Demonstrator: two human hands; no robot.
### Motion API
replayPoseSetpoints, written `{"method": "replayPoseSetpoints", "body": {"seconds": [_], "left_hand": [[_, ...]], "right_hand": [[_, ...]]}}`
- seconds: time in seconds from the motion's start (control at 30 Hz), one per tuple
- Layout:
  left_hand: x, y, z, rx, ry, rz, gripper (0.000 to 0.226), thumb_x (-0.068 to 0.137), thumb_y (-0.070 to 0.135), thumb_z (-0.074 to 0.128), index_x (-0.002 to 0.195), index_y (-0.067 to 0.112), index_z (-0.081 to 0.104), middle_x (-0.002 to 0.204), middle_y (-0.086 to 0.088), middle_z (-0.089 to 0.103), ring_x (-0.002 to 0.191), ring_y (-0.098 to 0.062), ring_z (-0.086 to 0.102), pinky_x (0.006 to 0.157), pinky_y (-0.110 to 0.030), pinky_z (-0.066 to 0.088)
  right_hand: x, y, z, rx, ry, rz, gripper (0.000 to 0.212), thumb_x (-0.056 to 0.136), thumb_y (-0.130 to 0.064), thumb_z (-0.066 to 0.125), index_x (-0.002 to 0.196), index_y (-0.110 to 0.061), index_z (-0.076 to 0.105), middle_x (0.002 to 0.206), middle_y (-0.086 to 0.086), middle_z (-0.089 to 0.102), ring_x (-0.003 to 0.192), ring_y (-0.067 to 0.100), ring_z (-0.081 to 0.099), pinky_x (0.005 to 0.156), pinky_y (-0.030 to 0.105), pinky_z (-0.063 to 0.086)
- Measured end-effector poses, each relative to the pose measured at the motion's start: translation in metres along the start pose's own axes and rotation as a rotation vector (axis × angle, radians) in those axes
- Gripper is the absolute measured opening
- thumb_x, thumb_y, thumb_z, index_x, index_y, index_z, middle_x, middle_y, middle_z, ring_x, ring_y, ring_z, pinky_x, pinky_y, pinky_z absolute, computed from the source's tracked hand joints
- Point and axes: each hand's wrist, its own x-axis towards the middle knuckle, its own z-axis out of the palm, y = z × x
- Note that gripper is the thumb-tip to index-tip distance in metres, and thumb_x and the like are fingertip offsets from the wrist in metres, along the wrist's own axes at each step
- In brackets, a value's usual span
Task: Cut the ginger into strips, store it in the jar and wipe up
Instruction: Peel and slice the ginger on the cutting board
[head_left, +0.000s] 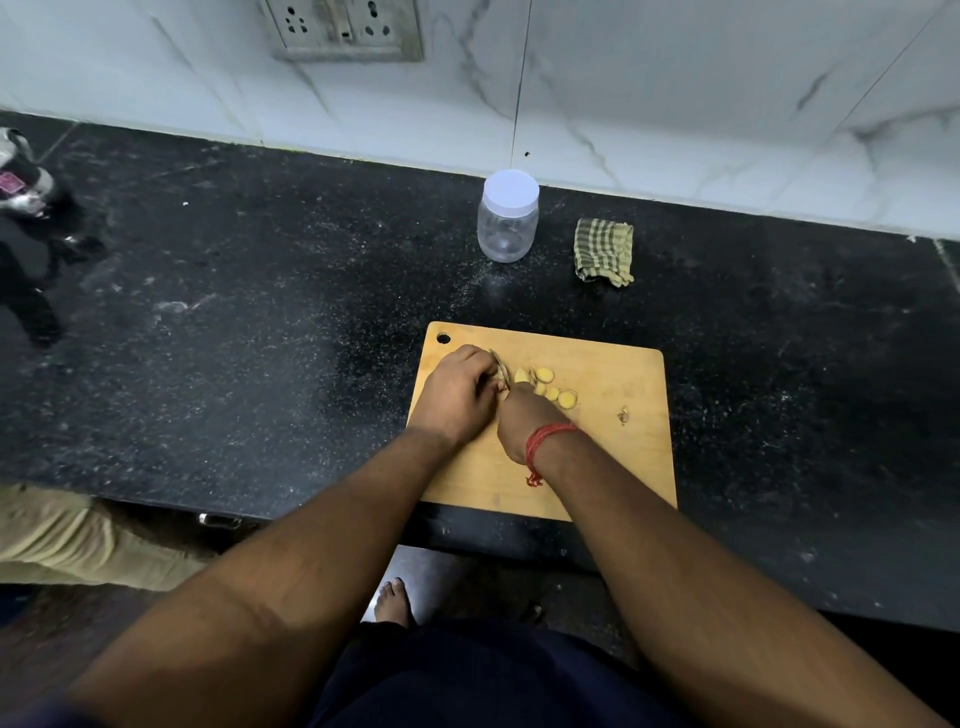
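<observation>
On the wooden cutting board (613, 467) lie several yellow ginger slices (553, 388). My left hand (457, 397) sits curled at the board's upper left, its fingers holding the ginger piece, which is mostly hidden beneath them. My right hand (524, 423), with a red thread at the wrist, grips a knife (501, 366) whose blade shows between the two hands, right against the left fingers. A clear plastic jar (508, 218) with a white lid, shut, stands behind the board. A green checked cloth (603, 252) lies folded to its right.
The black speckled counter (260, 322) runs to a white marble wall with a socket plate (343, 28). A small ginger scrap (623, 414) lies on the board's right side. Some dark objects (26, 182) stand at the far left. Another person's trouser leg (62, 540) shows below the counter edge.
</observation>
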Motion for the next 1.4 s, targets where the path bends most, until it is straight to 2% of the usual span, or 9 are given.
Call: {"method": "replayPoseSetpoints", "body": {"seconds": [0.27,0.6,0.73,0.77,0.93,1.2,1.27,1.3,1.4], "left_hand": [[0.0,0.0,0.006,-0.014,0.002,-0.034,0.006,0.086,0.006,0.067,0.089,0.009,0.063,0.097,-0.007,0.063,0.093,-0.025,0.057,0.084,-0.034,0.046],[0.002,-0.002,0.005,0.001,-0.009,-0.019,0.006,0.086,0.007,0.069,0.089,0.008,0.064,0.095,-0.007,0.063,0.091,-0.026,0.057,0.081,-0.037,0.047],[0.002,-0.001,0.006,-0.005,-0.012,-0.025,0.006,0.088,0.011,0.069,0.09,0.008,0.064,0.096,-0.006,0.063,0.092,-0.024,0.057,0.081,-0.037,0.047],[0.001,0.0,0.007,0.001,-0.013,-0.024,0.005,0.089,0.011,0.068,0.09,0.008,0.064,0.097,-0.006,0.063,0.092,-0.024,0.056,0.082,-0.036,0.047],[-0.001,-0.004,0.007,0.025,-0.042,0.019,0.007,0.09,0.007,0.063,0.097,0.008,0.062,0.104,-0.007,0.06,0.099,-0.024,0.055,0.09,-0.036,0.047],[0.001,-0.003,0.007,0.052,-0.049,0.016,0.008,0.089,0.01,0.066,0.096,0.009,0.063,0.103,-0.007,0.061,0.099,-0.025,0.056,0.091,-0.039,0.048],[0.0,-0.004,0.007,0.061,-0.049,0.015,0.008,0.089,0.011,0.066,0.096,0.01,0.062,0.104,-0.007,0.061,0.098,-0.025,0.056,0.09,-0.037,0.048],[0.0,-0.004,0.007,0.061,-0.048,0.015,0.008,0.088,0.011,0.066,0.095,0.01,0.062,0.103,-0.007,0.061,0.098,-0.025,0.056,0.089,-0.037,0.048],[0.001,-0.002,0.006,0.063,-0.05,0.017,0.008,0.087,0.011,0.066,0.094,0.009,0.062,0.102,-0.008,0.062,0.097,-0.026,0.056,0.088,-0.038,0.048]], "right_hand": [[-0.032,0.022,0.008,0.121,-0.005,-0.046,0.045,0.094,0.001,0.036,0.139,-0.003,0.035,0.113,0.02,0.063,0.102,0.035,0.062,0.071,0.032,0.04],[-0.037,0.025,0.002,0.143,-0.065,-0.022,0.046,0.095,0.002,0.038,0.141,-0.003,0.035,0.117,0.019,0.062,0.105,0.033,0.062,0.071,0.03,0.04],[-0.026,0.038,-0.005,0.237,-0.133,0.027,0.038,0.102,-0.008,0.037,0.139,-0.003,0.04,0.085,0.008,0.055,0.066,0.02,0.053,0.049,0.029,0.036],[-0.026,0.039,-0.006,0.245,-0.133,0.035,0.038,0.102,-0.009,0.037,0.139,-0.003,0.04,0.085,0.009,0.055,0.064,0.019,0.051,0.049,0.029,0.036],[-0.04,0.024,0.007,0.254,-0.042,0.015,0.049,0.095,0.001,0.038,0.144,-0.005,0.034,0.12,0.018,0.062,0.107,0.032,0.062,0.073,0.03,0.043],[-0.039,0.019,0.003,0.211,-0.068,0.012,0.052,0.095,0.002,0.039,0.147,-0.004,0.033,0.128,0.02,0.059,0.115,0.033,0.059,0.081,0.032,0.045],[-0.038,0.017,-0.005,0.179,-0.103,-0.011,0.046,0.097,0.002,0.038,0.143,-0.001,0.037,0.128,0.021,0.058,0.106,0.032,0.062,0.073,0.031,0.045],[-0.037,0.018,-0.009,0.178,-0.126,-0.029,0.043,0.098,0.002,0.038,0.141,0.001,0.039,0.121,0.021,0.06,0.091,0.03,0.062,0.064,0.03,0.044],[-0.028,0.026,-0.01,0.308,-0.204,-0.022,0.036,0.096,0.003,0.035,0.131,0.0,0.045,0.083,0.016,0.053,0.057,0.022,0.046,0.045,0.028,0.035]]}}
